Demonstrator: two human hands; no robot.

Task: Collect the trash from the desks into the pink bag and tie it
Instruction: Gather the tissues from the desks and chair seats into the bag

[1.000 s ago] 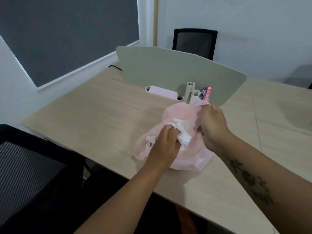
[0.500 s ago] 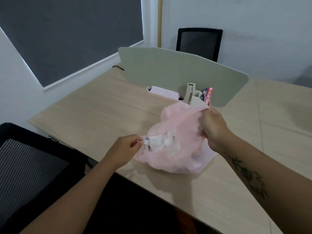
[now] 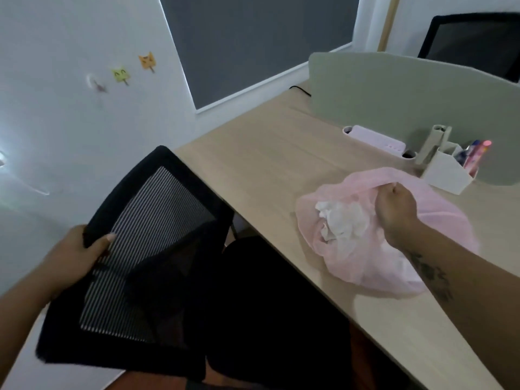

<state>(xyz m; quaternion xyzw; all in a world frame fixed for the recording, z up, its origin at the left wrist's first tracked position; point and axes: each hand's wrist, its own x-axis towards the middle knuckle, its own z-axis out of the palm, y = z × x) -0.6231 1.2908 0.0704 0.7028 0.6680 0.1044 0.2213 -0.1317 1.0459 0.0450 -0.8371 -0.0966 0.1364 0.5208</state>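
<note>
The thin pink bag point(image 3: 439, 220) lies on the wooden desk point(image 3: 270, 159) near its front edge. Crumpled white tissue point(image 3: 342, 220) shows through the bag's left side. My right hand point(image 3: 395, 208) is closed on the bag's gathered rim at the top. My left hand point(image 3: 74, 256) is down at the left, away from the desk, gripping the top edge of the black mesh chair back point(image 3: 140, 249).
A grey-green divider point(image 3: 394, 91) crosses the desk's far side. In front of it sit a pale power strip point(image 3: 377, 139) and a white organiser with pens point(image 3: 447, 170). A second black chair point(image 3: 475, 38) stands behind the divider. The wall point(image 3: 56, 108) is at the left.
My left hand let go of the bag and swung down left to grasp the chair back. The view turned left. My right hand still holds the bag's rim.
</note>
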